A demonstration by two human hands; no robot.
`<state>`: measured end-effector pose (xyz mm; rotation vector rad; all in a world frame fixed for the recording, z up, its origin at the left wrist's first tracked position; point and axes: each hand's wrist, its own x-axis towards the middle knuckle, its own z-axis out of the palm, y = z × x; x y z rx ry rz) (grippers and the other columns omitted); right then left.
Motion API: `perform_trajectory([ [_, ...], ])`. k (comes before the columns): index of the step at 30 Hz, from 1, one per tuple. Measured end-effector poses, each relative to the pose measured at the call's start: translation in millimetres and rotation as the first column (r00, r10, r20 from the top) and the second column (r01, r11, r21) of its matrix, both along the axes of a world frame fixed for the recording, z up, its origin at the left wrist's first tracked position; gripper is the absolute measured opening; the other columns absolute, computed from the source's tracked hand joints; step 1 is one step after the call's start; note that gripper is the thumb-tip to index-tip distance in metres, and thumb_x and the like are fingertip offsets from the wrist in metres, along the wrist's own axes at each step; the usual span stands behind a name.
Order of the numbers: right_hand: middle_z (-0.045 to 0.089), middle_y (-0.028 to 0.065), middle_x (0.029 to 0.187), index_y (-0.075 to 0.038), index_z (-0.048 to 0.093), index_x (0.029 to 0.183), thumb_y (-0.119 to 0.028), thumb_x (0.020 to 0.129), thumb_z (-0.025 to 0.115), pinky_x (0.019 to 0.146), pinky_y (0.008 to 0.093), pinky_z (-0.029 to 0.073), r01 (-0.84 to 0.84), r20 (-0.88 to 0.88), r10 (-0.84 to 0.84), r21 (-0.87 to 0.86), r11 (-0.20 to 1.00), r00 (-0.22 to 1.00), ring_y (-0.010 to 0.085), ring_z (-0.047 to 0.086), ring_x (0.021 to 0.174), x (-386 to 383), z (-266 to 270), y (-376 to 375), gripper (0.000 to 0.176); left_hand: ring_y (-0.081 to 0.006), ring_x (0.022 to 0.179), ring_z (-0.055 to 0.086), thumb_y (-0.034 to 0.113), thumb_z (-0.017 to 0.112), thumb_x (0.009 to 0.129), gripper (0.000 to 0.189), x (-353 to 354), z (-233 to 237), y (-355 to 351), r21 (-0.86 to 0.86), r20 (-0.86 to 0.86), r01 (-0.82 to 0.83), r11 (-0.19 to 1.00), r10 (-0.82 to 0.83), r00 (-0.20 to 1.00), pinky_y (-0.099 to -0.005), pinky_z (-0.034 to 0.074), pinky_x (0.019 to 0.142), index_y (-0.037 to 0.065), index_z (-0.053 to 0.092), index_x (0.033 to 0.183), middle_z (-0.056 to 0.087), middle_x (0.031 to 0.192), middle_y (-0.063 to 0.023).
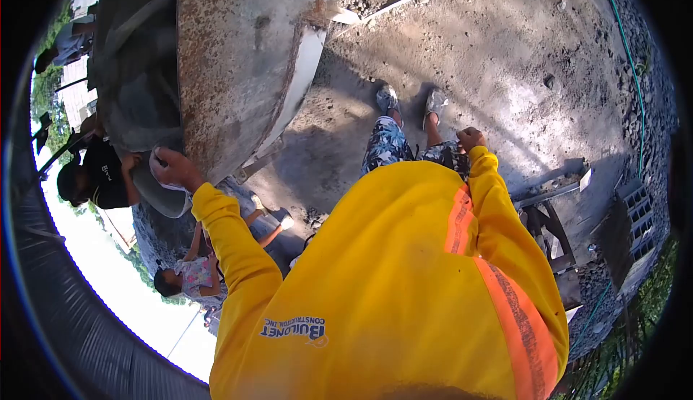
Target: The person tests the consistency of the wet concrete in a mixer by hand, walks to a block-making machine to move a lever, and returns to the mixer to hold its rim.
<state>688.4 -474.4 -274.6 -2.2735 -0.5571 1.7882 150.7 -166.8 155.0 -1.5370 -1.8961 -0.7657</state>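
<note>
My left hand is closed at the rim of a rounded grey container that looks like a bucket, beside a large rusty metal panel. Part of the container and my fingertips are hidden. A co-worker's hand is close to the container's other side. My right hand hangs near my right thigh with curled fingers, and nothing shows in it.
A person in black stands just beyond the container, and another in a patterned top is near my left arm. Rubble ground lies around my feet. Hollow blocks and scrap pieces are at right.
</note>
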Motion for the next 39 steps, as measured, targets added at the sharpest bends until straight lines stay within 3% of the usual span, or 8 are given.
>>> perform_trajectory([
  [7, 0.074, 0.0149, 0.080, -0.002, 0.074, 0.099, -0.034, 0.087, 0.064, 0.078, 0.0377, 0.056, 0.016, -0.096, -0.024, -0.075, 0.997, 0.995, 0.0254, 0.073, 0.075, -19, -30, -21, 0.036, -0.0369, 0.089, 0.066, 0.025, 0.051, 0.099, 0.038, -8, 6, -1, -0.154, -0.043, -0.007, 0.988, 0.000, 0.999, -0.0432, 0.051, 0.083, -0.007, 0.071, 0.101, 0.072, 0.100, -0.0221],
  [12, 0.071, 0.0083, 0.073, -0.002, 0.071, 0.098, -0.032, 0.091, 0.067, 0.052, 0.0313, 0.052, 0.255, -0.180, -0.270, -0.105, 0.961, 0.946, 0.0179, 0.067, 0.059, -43, -37, -19, 0.032, -0.0323, 0.102, 0.064, 0.015, 0.049, 0.100, 0.031, -2, 19, -7, -0.313, -0.074, -0.078, 0.947, 0.057, 0.996, -0.0377, 0.050, 0.090, -0.007, 0.065, 0.116, 0.069, 0.112, -0.0211],
  [22, 0.069, 0.0088, 0.070, 0.000, 0.067, 0.093, -0.029, 0.091, 0.066, 0.049, 0.0299, 0.052, 0.288, -0.283, -0.344, -0.222, 0.932, 0.895, 0.0161, 0.063, 0.047, -76, -33, 16, 0.029, -0.0314, 0.102, 0.065, 0.001, 0.049, 0.096, 0.028, 0, 23, -12, -0.430, -0.359, -0.174, 0.886, 0.009, 0.933, -0.0387, 0.052, 0.092, -0.002, 0.062, 0.120, 0.068, 0.113, -0.0160],
  [26, 0.069, 0.0112, 0.073, 0.000, 0.067, 0.091, -0.026, 0.094, 0.064, 0.045, 0.0304, 0.049, 0.280, -0.293, -0.356, -0.271, 0.921, 0.887, 0.0177, 0.061, 0.046, -93, -48, 6, 0.027, -0.0315, 0.103, 0.065, 0.000, 0.050, 0.094, 0.029, -13, 26, -14, -0.363, 0.019, -0.148, 0.920, 0.167, 0.986, -0.0398, 0.052, 0.092, -0.002, 0.062, 0.120, 0.067, 0.114, -0.0167],
  [29, 0.070, 0.0116, 0.074, 0.000, 0.068, 0.092, -0.026, 0.094, 0.063, 0.050, 0.0308, 0.052, 0.214, -0.308, -0.303, -0.291, 0.933, 0.902, 0.0188, 0.065, 0.052, -99, -52, 5, 0.027, -0.0351, 0.104, 0.063, 0.027, 0.042, 0.099, 0.043, -18, 27, -17, -0.396, -0.475, -0.229, 0.889, 0.015, 0.880, -0.0449, 0.050, 0.090, -0.005, 0.065, 0.116, 0.067, 0.114, -0.0190],
  [32, 0.070, 0.0125, 0.076, 0.001, 0.068, 0.095, -0.027, 0.095, 0.062, 0.059, 0.0314, 0.056, 0.142, -0.281, -0.226, -0.289, 0.947, 0.933, 0.0205, 0.069, 0.062, -96, -37, 24, 0.029, -0.0360, 0.104, 0.064, 0.028, 0.045, 0.099, 0.042, -8, 22, -13, -0.355, -0.210, -0.174, 0.919, 0.103, 0.972, -0.0446, 0.050, 0.090, -0.005, 0.065, 0.116, 0.067, 0.114, -0.0201],
  [35, 0.071, 0.0128, 0.078, 0.001, 0.069, 0.097, -0.029, 0.095, 0.061, 0.068, 0.0317, 0.057, 0.076, -0.300, -0.175, -0.314, 0.946, 0.938, 0.0221, 0.070, 0.068, -98, -45, 21, 0.031, -0.0365, 0.104, 0.064, 0.029, 0.043, 0.101, 0.043, -18, 25, -15, -0.408, -0.444, -0.190, 0.893, -0.012, 0.896, -0.0454, 0.050, 0.090, -0.005, 0.065, 0.116, 0.066, 0.115, -0.0207],
  [39, 0.071, 0.0128, 0.080, 0.000, 0.070, 0.098, -0.028, 0.095, 0.061, 0.068, 0.0314, 0.057, 0.082, -0.244, -0.161, -0.305, 0.949, 0.956, 0.0223, 0.071, 0.070, -99, -37, 27, 0.030, -0.0371, 0.104, 0.064, 0.029, 0.043, 0.102, 0.043, -3, 19, -10, -0.339, -0.175, -0.164, 0.926, 0.110, 0.978, -0.0462, 0.050, 0.091, -0.005, 0.065, 0.117, 0.066, 0.114, -0.0207],
])
